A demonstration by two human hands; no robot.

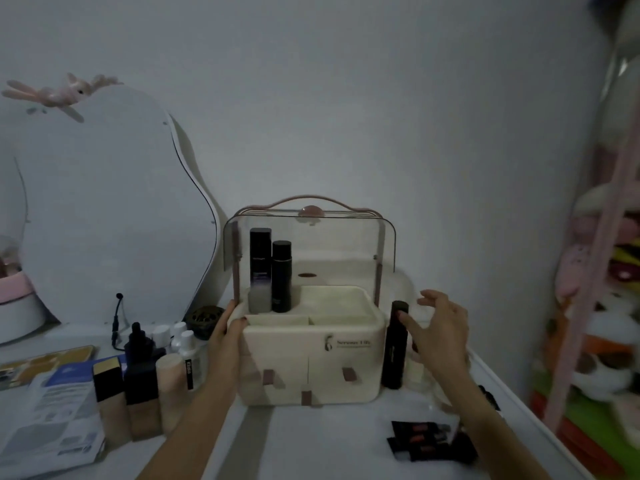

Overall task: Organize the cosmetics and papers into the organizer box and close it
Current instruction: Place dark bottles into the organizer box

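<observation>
A cream organizer box (346, 362) stands mid-table with its clear lid (311, 237) swung up. Two tall dark bottles (270, 271) stand upright in its back left compartment. My left hand (227, 337) grips the box's left top edge. Just right of the box stands a tall black bottle (394, 348); my right hand (438, 334) hovers at it with fingers spread, the thumb touching its upper part. Several foundation bottles (142, 386) cluster left of the box. Papers (52, 420) lie at the front left. Small dark sachets (426, 441) lie at the front right.
A wavy mirror (104, 209) leans on the wall at the left. A palette (48, 358) lies behind the papers. Pale jars (420, 372) sit behind the black bottle. A pink rack of soft toys (602, 271) stands beyond the table's right edge.
</observation>
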